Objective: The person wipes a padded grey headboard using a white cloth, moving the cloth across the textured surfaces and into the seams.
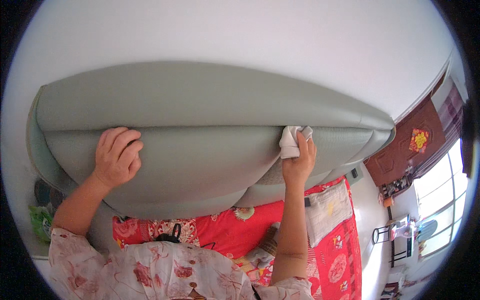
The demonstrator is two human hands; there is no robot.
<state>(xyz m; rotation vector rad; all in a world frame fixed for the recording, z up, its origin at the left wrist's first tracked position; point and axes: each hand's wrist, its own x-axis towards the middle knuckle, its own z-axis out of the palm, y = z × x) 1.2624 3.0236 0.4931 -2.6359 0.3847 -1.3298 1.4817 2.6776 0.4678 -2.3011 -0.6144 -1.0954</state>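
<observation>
A grey-green padded headboard (200, 95) stretches across the view against a white wall. On its left part rests my left hand (119, 157), fingers bent at the long seam and nothing seen in them; the fingertips are partly hidden. Further right, my right hand (300, 159) grips a folded white cloth (290, 143), which touches the padding just below the same seam. Its thumb and fingers press the cloth against the headboard.
Below the headboard lies a bed with a red patterned bedspread (337, 262) and a pale pillow (329, 210). A green plastic bag (41, 222) sits at the far left. To the right are a brown door (407, 142), a bright window (442, 190) and a chair (382, 234).
</observation>
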